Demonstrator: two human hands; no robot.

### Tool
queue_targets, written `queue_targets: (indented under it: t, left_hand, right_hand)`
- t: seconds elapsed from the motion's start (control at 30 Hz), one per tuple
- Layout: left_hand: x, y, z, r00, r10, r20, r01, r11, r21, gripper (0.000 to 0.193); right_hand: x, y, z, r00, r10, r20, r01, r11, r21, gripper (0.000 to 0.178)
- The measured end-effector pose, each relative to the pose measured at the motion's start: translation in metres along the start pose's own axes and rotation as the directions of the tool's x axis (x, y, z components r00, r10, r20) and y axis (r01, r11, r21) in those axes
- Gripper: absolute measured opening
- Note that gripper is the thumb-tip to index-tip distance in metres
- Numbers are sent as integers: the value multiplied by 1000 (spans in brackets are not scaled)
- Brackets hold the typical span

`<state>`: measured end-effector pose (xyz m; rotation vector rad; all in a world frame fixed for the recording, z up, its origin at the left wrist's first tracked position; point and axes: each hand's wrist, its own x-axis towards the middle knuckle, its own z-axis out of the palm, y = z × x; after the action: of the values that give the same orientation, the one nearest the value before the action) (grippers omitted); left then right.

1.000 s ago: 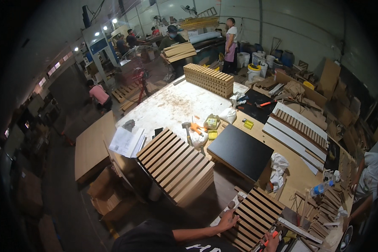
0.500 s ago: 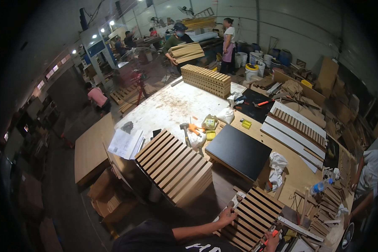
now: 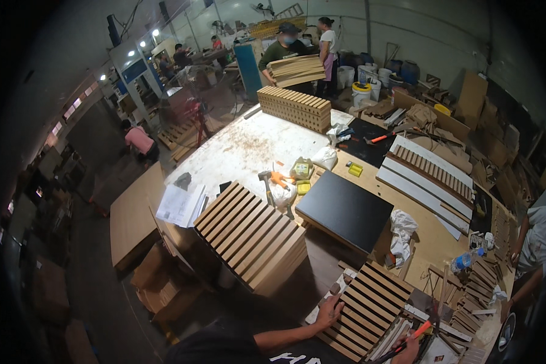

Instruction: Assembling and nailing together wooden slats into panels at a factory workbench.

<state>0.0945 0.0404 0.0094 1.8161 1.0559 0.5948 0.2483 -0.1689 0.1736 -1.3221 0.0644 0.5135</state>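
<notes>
A slatted wooden panel (image 3: 370, 309) lies in front of me at the lower right, its light slats parted by dark gaps. Against its left edge, my left hand (image 3: 327, 313) grips the slat ends with curled fingers. My right hand (image 3: 408, 350) is beyond the panel's right side, closed around a hammer (image 3: 421, 330) with an orange and black handle. The hammer's dark head end is raised above the bench clutter and hard to make out. To the left stands a tall stack of similar slatted panels (image 3: 255, 236).
A black-topped board (image 3: 346, 209) sits mid-bench. Beyond are an orange-handled tool (image 3: 279, 179), yellow boxes (image 3: 303, 170) and another panel stack (image 3: 294, 109). Loose wood strips (image 3: 476, 291) and a water bottle (image 3: 464, 261) lie right. A co-worker (image 3: 288, 45) carries slatted panels; another person (image 3: 531, 242) is at right.
My right hand has lifted the hammer up and to the right, away from the panel. My left hand stays at the panel's edge. The co-worker carrying panels has moved right.
</notes>
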Motion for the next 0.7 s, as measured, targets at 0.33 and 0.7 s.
queue_targets:
  t: [0.33, 0.7]
  left_hand:
    - [-4, -10, 2, 979, 174, -107, -167, 983, 70, 18]
    - [9, 17, -2, 995, -92, -34, 92, 996, -14, 42]
  right_hand:
    - [-11, 85, -50, 909, 403, -105, -416, 891, -185, 14]
    - [-4, 72, -32, 890, 426, -165, -456, 852, -258, 19]
